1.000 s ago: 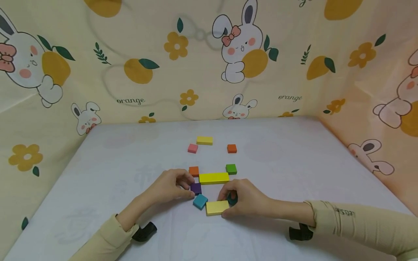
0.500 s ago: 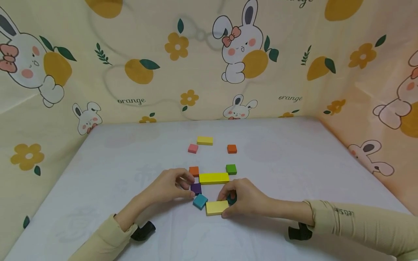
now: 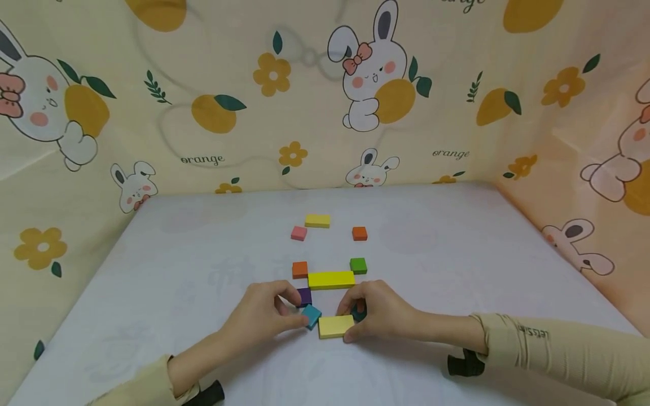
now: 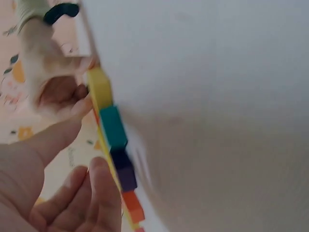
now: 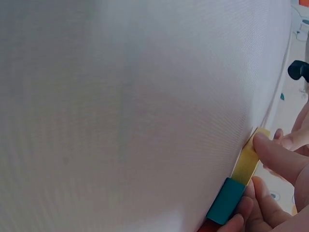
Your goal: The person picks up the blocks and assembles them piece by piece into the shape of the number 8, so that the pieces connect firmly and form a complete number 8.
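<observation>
In the head view, my left hand [image 3: 266,310] is beside a purple block [image 3: 304,296] and a blue block [image 3: 311,317]. Its thumb touches the blue block's near left corner; the other fingers bend loosely by the purple one. My right hand [image 3: 381,310] pinches the right end of a pale yellow block [image 3: 334,327], thumb at the near edge, index finger at the far edge. A teal block [image 5: 226,200] sits against that block's end, partly hidden behind the right fingers. Behind these lie a long bright yellow block [image 3: 331,279], an orange block [image 3: 300,269] and a green block [image 3: 358,265].
Farther back on the white tabletop [image 3: 447,254] lie a yellow block [image 3: 317,221], a pink block [image 3: 298,233] and another orange block [image 3: 359,233]. A dark red block [image 5: 208,226] shows past the teal one in the right wrist view. Patterned cloth [image 3: 223,73] surrounds the table.
My left hand has shifted toward the near edge, its thumb going from beside the purple block to the blue block. The right hand keeps its hold on the pale yellow block.
</observation>
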